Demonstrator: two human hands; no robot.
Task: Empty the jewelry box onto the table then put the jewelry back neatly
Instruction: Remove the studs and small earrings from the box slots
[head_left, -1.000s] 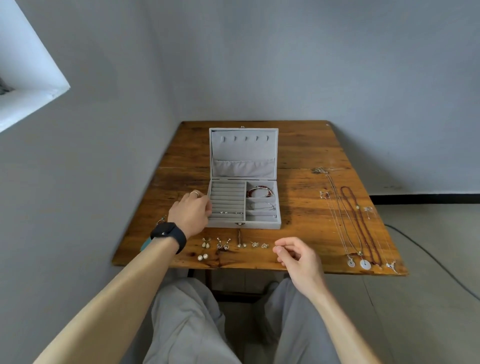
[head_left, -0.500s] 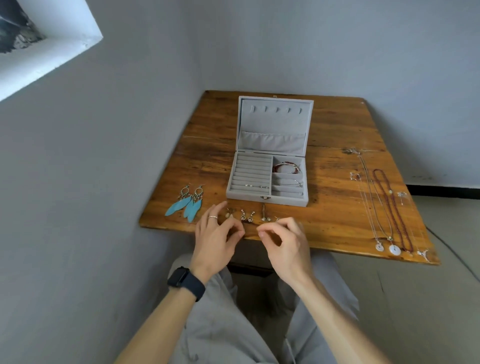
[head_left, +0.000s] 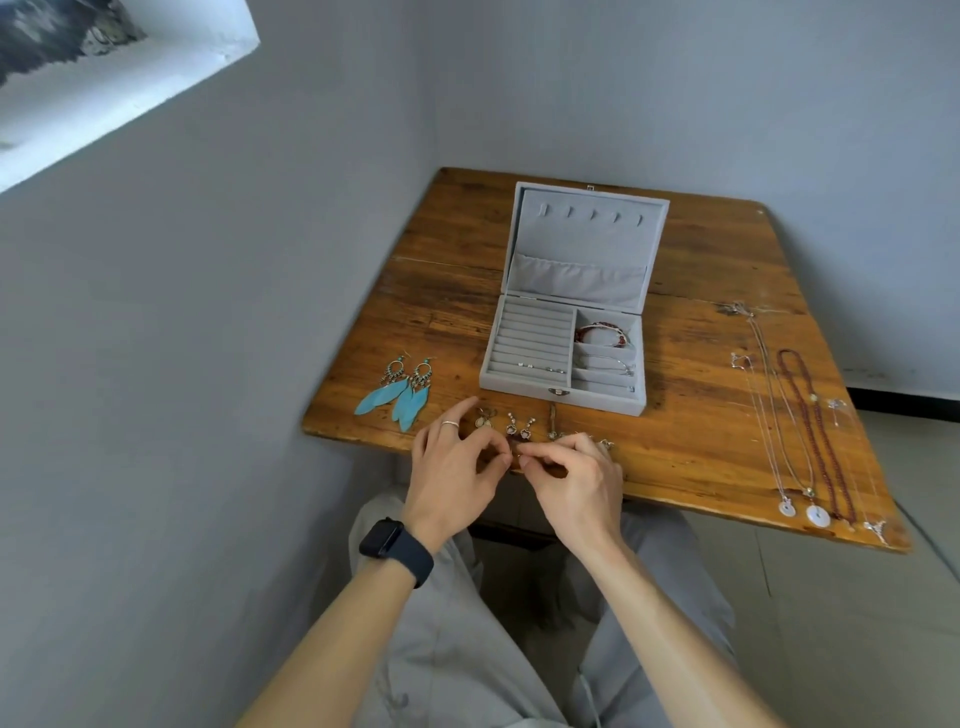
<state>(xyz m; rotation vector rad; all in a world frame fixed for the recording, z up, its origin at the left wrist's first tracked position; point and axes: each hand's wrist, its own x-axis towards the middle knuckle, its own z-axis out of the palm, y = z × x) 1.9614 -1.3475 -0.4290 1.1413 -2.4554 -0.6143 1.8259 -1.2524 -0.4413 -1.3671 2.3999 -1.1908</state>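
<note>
both hands meet over the near edge of the wooden table (head_left: 701, 249), fingertips touching each other. the right hand (head_left: 574, 483) has its fingers curled, with thumb and forefinger pinching a tiny piece (head_left: 517, 457) (too small to make out what it is). the left hand (head_left: 454, 467) closes thumb and middle fingers on the same piece, while its forefinger, which wears a ring (head_left: 450, 425), points out straight. a dark watch (head_left: 396, 545) sits on the left wrist.

the grey jewelry box (head_left: 519, 384) stands open at mid-table, lid upright, with a red bracelet (head_left: 602, 333) in its right compartment and small bits in the ring rolls on the left. a row of small earrings (head_left: 519, 427) lies between the box and the hands. blue feather earrings (head_left: 400, 397) lie to the left of the box, and necklaces (head_left: 810, 431) are laid out lengthwise well to the right
</note>
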